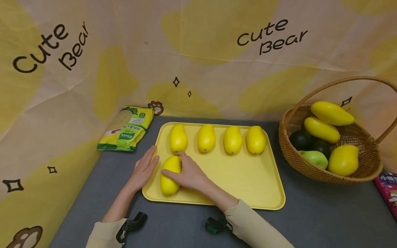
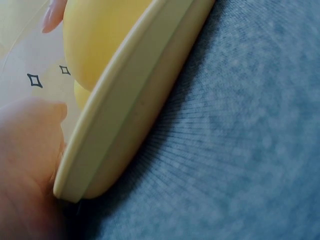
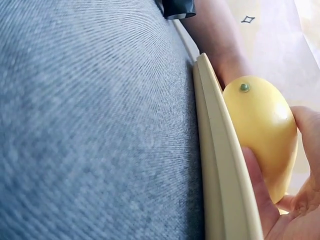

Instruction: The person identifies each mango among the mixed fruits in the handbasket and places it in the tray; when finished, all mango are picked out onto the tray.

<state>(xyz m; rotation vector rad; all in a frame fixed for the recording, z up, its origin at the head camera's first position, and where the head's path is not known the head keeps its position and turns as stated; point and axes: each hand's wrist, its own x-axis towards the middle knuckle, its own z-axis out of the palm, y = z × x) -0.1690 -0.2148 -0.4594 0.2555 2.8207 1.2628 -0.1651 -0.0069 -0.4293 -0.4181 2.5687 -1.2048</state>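
Observation:
My right hand (image 1: pixel 193 172) grips a yellow mango (image 1: pixel 169 177) at the front left of the yellow tray (image 1: pixel 229 182), thumb over its top side. In the right wrist view the same mango (image 3: pixel 262 122) shows its green stem end, with fingers around its far end. My left hand (image 1: pixel 144 170) rests against the tray's left edge, fingers extended. Along the tray's back side lie several more mangoes in a row, from a left one (image 1: pixel 178 137) to a right one (image 1: pixel 255 139). The left wrist view shows the tray's rim (image 2: pixel 120 100) beside the hand.
A wicker basket (image 1: pixel 325 175) at the right holds yellow fruits, dark green ones and a light green one (image 1: pixel 314 159). A green and yellow food packet (image 1: pixel 127 129) lies behind the tray's left corner. A pink printed item (image 1: pixel 387 193) shows at the right edge.

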